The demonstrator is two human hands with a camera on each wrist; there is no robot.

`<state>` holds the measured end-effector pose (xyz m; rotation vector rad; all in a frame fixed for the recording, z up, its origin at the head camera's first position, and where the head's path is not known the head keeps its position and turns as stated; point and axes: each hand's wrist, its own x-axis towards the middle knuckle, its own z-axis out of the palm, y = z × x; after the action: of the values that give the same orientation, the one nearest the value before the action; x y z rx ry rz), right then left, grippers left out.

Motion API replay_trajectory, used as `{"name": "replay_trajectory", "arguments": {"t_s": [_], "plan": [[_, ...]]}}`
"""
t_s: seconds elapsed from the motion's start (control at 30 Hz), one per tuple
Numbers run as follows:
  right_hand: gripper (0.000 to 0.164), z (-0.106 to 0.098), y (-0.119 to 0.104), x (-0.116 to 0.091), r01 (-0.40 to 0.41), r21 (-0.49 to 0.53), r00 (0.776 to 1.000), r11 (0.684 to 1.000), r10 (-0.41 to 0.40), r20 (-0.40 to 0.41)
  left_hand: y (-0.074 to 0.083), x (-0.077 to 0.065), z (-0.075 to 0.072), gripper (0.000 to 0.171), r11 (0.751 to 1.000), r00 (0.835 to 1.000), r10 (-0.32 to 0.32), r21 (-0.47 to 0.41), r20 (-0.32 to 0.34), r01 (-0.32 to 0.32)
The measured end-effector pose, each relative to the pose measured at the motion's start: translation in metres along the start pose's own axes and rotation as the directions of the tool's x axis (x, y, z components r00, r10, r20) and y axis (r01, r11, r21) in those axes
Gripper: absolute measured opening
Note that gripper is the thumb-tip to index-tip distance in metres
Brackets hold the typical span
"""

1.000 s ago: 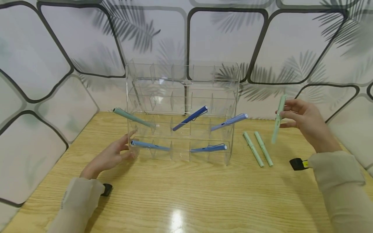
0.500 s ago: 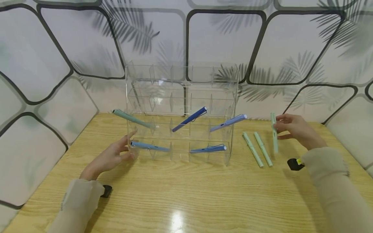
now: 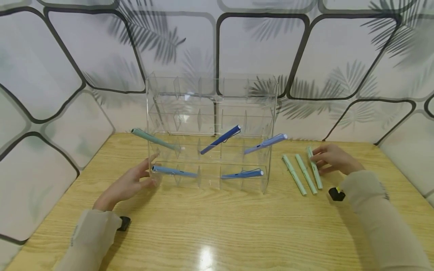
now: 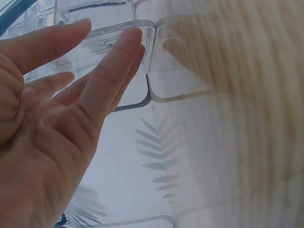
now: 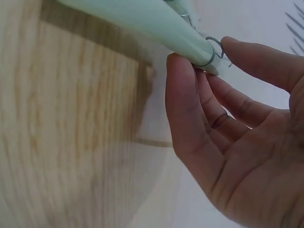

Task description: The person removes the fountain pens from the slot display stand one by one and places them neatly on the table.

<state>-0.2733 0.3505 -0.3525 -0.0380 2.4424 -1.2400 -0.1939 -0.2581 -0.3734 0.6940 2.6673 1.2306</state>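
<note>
In the head view my right hand (image 3: 333, 158) pinches a pale green pen (image 3: 315, 171), laid low at the table and slanting beside two matching green pens (image 3: 294, 175). The right wrist view has thumb and fingertips at the end of the green pen (image 5: 156, 28), by its wire clip. My left hand (image 3: 130, 182) rests its loosely extended fingers at the lower left side of a clear acrylic rack (image 3: 210, 163). Up close, in the left wrist view, the left fingers (image 4: 107, 71) lie along the clear rack's edge (image 4: 151, 47).
Lower tiers of the rack carry a teal pen (image 3: 154, 138), a dark blue pen (image 3: 220, 140), a lavender pen (image 3: 266, 143) and two mid-blue pens (image 3: 242, 174), several sticking out past its front or sides. A patterned wall covering (image 3: 261, 49) rises behind the wooden table (image 3: 210, 226).
My right hand has moved down and left, bringing the green pen from upright in the air to slanting beside the other two green pens. The left hand stays at the rack.
</note>
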Motion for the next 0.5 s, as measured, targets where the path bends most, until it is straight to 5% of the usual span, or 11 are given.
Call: {"name": "replay_trajectory", "arguments": {"t_s": [0.27,0.5], "plan": [[0.052,0.002,-0.002,0.0,-0.03,0.031,0.999,0.999,0.029,0.016,0.0,0.0,0.0,0.079,1.0,1.0,0.011,0.012,-0.003,-0.011],[0.052,-0.003,-0.005,-0.009,0.02,0.199,1.0,0.98,-0.017,-0.015,0.0,0.0,0.0,0.079,1.0,1.0,0.016,0.009,0.005,-0.016]]}}
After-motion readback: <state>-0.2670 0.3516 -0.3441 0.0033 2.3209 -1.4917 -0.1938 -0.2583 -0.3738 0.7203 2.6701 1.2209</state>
